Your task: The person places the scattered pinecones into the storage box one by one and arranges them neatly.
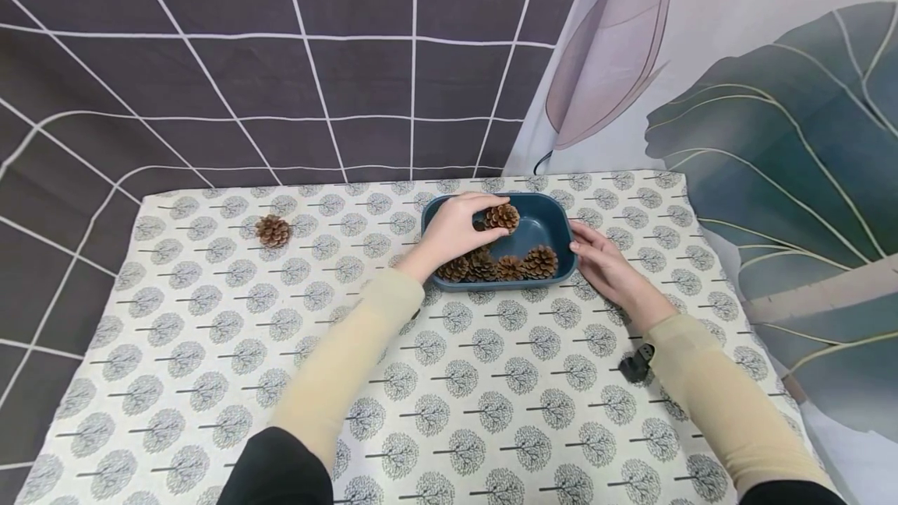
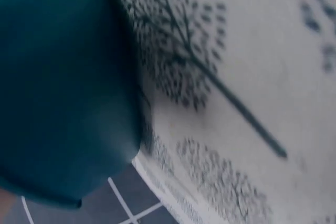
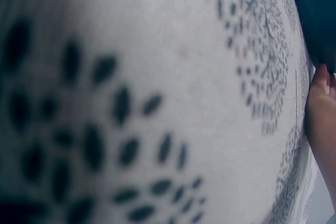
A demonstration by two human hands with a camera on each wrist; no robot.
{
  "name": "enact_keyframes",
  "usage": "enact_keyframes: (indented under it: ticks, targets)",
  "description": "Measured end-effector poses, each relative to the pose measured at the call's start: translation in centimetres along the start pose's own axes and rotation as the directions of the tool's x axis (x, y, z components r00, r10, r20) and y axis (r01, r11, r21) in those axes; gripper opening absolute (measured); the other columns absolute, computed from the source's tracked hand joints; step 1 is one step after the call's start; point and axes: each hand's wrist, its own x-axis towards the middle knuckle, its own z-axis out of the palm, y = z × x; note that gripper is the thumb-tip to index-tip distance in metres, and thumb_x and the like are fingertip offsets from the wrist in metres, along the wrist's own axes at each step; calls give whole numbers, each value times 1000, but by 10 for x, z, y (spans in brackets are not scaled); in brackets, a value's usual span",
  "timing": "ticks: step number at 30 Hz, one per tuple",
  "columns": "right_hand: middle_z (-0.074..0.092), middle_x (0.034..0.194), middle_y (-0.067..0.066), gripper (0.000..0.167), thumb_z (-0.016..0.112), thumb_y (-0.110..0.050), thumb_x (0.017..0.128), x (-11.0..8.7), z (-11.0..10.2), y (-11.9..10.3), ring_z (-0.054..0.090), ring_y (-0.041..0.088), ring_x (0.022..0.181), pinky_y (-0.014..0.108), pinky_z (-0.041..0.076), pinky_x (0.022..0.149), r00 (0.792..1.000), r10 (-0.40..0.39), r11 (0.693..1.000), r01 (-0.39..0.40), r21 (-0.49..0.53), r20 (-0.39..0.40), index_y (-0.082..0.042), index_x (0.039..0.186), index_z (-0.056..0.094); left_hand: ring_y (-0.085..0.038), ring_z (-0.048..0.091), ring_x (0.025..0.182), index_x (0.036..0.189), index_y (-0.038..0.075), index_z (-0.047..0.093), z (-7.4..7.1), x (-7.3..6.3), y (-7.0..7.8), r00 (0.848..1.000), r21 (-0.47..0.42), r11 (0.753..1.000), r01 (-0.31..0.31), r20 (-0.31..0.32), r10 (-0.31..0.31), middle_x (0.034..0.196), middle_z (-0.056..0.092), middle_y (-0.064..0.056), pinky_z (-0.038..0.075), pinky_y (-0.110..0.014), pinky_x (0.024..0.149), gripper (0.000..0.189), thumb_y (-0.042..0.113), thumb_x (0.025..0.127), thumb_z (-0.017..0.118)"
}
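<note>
Over the left part of a dark blue oblong basin (image 1: 539, 226), my left hand (image 1: 459, 231) holds a brown pine cone (image 1: 502, 217) between thumb and fingers. Several more pine cones (image 1: 540, 262) lie in a row along the basin's near wall. My right hand (image 1: 605, 263) rests its fingertips against the right end of the basin, at the rim. The left wrist view has the basin's outer wall (image 2: 68, 93) close up, with the held cone out of sight. In the right wrist view, fingers (image 3: 321, 74) touch the basin's outside.
A single pine cone (image 1: 272, 231) lies on the tree-print tablecloth (image 1: 449, 380) to the left. A small black object (image 1: 636, 365) is by the right wrist. Behind the table hang a dark grid-patterned cloth (image 1: 351, 76) and a leaf-print curtain (image 1: 765, 139).
</note>
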Motion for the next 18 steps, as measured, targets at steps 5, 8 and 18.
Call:
enact_keyframes:
  ticks: [5, 8, 18]
  targets:
    - [62, 142, -7, 41, 51, 3, 107, 0, 0, 0, 62, 6, 127, 16, 52, 110, 1000, -5, 1000, 6, -4, 5, -21, 139, 60, -25, 61, 140, 142, 16, 70, 7, 4, 3, 999, -12, 1000, 25, 33, -25, 145, 70, -6, 49, -42, 123, 52, 35, 94, 83]
    - [63, 141, -7, 41, 51, 3, 107, -1, 0, -1, 62, 6, 126, 16, 52, 110, 1000, -7, 1000, 7, -2, 7, -20, 140, 60, -25, 61, 139, 143, 17, 68, 9, 6, 6, 997, 10, 1000, 28, 72, -28, 146, 69, -5, 50, -42, 121, 52, 36, 96, 81]
    - [65, 140, -7, 41, 50, 4, 107, 0, 1, 0, 64, 7, 124, 17, 53, 109, 1000, -9, 1000, 8, 25, 12, -21, 138, 61, -23, 61, 141, 147, 17, 65, 17, 16, 10, 977, 75, 997, 18, 209, -33, 151, 65, -4, 51, -39, 121, 54, 39, 99, 77]
